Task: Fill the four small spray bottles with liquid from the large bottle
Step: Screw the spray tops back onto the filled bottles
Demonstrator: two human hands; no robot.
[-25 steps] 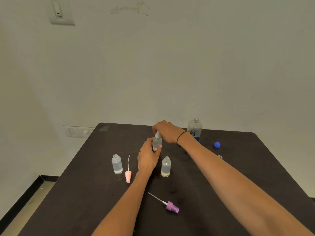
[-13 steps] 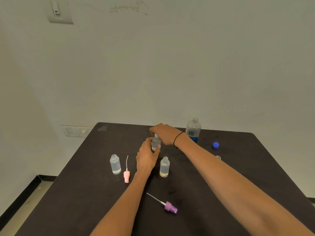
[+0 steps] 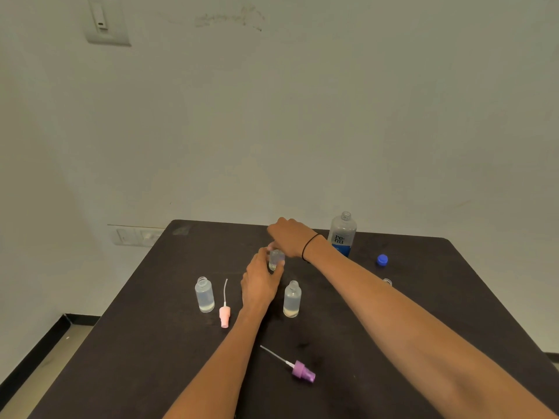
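Observation:
My left hand (image 3: pixel 261 284) grips a small clear spray bottle (image 3: pixel 276 259) at mid-table. My right hand (image 3: pixel 290 236) is closed over that bottle's top, hiding the spray head. Two more small bottles stand uncapped with liquid inside: one at the left (image 3: pixel 204 294), one just right of my left hand (image 3: pixel 292 299). A fourth small bottle (image 3: pixel 387 281) peeks out behind my right forearm. The large clear bottle (image 3: pixel 342 232) with a blue label stands open at the back, its blue cap (image 3: pixel 382 260) lying to its right.
A pink spray head (image 3: pixel 224 313) with its tube lies between the left bottle and my left hand. A purple spray head (image 3: pixel 299 370) lies nearer the front on the dark table (image 3: pixel 151 343). A white wall rises behind; the floor drops off at left.
My right hand has lowered slightly over the top of the held bottle. The view shifted a little; the other bottles and spray heads stayed put.

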